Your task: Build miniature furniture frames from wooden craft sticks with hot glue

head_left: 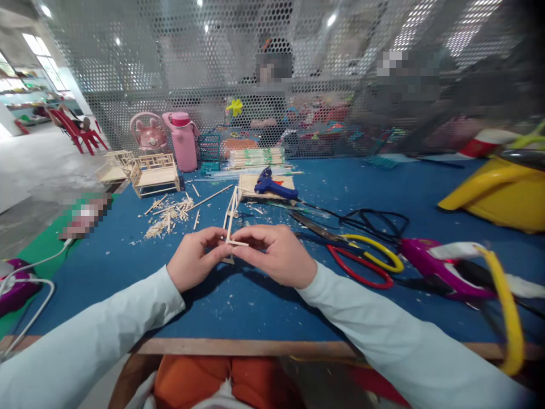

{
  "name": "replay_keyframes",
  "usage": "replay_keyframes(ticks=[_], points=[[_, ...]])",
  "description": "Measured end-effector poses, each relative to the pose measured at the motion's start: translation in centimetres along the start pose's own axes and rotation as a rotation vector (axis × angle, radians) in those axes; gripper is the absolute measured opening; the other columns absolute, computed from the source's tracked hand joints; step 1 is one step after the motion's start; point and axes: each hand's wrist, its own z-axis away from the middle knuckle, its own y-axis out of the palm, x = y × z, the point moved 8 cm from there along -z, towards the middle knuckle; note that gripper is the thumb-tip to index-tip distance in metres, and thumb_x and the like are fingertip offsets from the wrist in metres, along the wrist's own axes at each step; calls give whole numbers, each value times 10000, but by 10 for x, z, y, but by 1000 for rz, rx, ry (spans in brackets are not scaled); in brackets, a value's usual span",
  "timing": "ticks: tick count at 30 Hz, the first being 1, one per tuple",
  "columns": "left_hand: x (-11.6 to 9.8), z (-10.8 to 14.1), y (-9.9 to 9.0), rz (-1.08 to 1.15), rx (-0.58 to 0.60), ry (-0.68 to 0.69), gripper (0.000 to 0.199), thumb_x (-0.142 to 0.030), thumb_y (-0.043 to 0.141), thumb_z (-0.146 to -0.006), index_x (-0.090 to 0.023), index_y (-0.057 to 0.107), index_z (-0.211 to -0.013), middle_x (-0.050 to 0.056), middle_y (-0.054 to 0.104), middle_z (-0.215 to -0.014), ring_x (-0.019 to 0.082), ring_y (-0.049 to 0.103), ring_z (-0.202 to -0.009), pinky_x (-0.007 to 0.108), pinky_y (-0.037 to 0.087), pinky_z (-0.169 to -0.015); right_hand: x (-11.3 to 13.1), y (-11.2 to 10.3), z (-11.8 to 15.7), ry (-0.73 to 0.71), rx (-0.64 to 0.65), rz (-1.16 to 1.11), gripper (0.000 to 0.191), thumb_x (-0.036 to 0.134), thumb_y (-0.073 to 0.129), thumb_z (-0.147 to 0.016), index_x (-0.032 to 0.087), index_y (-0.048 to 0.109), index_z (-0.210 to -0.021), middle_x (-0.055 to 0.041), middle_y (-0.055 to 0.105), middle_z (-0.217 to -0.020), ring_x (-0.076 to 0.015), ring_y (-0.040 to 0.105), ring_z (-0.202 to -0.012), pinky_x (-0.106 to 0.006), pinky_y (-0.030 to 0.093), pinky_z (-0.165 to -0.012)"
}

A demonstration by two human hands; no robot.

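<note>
My two hands are close together above the middle of the blue counter [204,315], and both hold one small frame of thin wooden sticks [231,218]. The left hand [196,258] pinches it near its lower end between thumb and fingers. The right hand [279,254] pinches at the same corner, with its thumb and forefinger beside a short stick [239,243] that points to my right. The fingertips of the two hands almost meet, so I cannot tell exactly which stick each one presses. The frame leans up and away from me.

Just behind it, a blue glue gun [276,188] lies on a flat wooden piece [247,182]. To the left of the frame there is a loose heap of broken sticks [170,220], and behind this heap stands a small wooden bench model [155,175], with a second model [114,167] beside it. A pink bottle [184,146] stands farther back. To the right of my right hand lie big scissors with one red handle and one yellow [357,245].
</note>
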Motion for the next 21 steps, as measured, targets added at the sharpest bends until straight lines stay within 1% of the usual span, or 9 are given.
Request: replay_keyframes(ticks=[4,7,9,11,13,14,16,18,21], points=[[-4,0,-1,-77,5,31,277,-366,550,-790,-140,609,-937,52,673,-805,155,607,-713,261,460,-672,3,-1,0,-18,-4,-1,170,277,553,-788,157,670,-816,-5,677,-716,-86,576,-589,-176,425,-547],[-8,0,-1,-70,15,77,251,-336,555,-790,-146,595,-949,55,668,-838,159,607,-764,271,463,-718,-2,-3,0,32,-17,-61,162,250,529,-795,160,659,-829,-12,679,-730,-104,605,-624,-200,461,-591],[-10,1,-10,-68,-74,110,260,-325,566,-782,-154,574,-979,67,647,-918,166,589,-845,288,449,-784,-10,-7,0,115,-57,-178,168,278,536,-790,162,646,-844,-16,675,-722,-115,615,-627,-218,485,-583],[-7,3,-27,-42,-246,106,292,-334,559,-784,-162,539,-1019,71,609,-965,165,562,-883,296,440,-804,-19,-14,1,196,-129,-341,176,310,566,-770,167,630,-850,-19,672,-739,-122,627,-656,-225,508,-577],[0,8,-41,29,-377,43,310,-371,520,-801,-169,503,-1035,50,578,-917,138,552,-805,274,456,-732,-26,-20,1,252,-211,-480,185,331,601,-743,171,622,-834,-16,667,-749,-120,631,-682,-220,522,-575],[5,9,-42,74,-378,-12,321,-395,489,-814,-171,483,-1043,33,565,-865,120,544,-729,254,463,-667,-29,-22,1,273,-243,-531,188,338,615,-732,172,621,-822,-15,665,-746,-116,632,-687,-214,526,-573],[15,10,-32,152,-265,-149,373,-445,447,-822,-176,434,-1081,0,546,-769,90,509,-579,212,442,-512,-35,-25,2,309,-293,-605,195,344,636,-716,172,620,-808,-14,662,-734,-112,633,-691,-202,531,-569],[23,12,-12,223,-91,-292,463,-478,484,-790,-174,376,-1122,-21,546,-702,77,469,-469,180,380,-381,-39,-26,2,329,-336,-671,201,341,654,-702,176,616,-809,-13,664,-733,-113,637,-705,-195,536,-573],[28,20,20,421,117,-510,527,-454,628,-690,-155,398,-1059,-7,586,-682,58,442,-391,153,315,-306,-44,-28,3,320,-404,-750,205,335,673,-688,186,611,-815,-6,666,-735,-110,641,-704,-193,544,-588]])
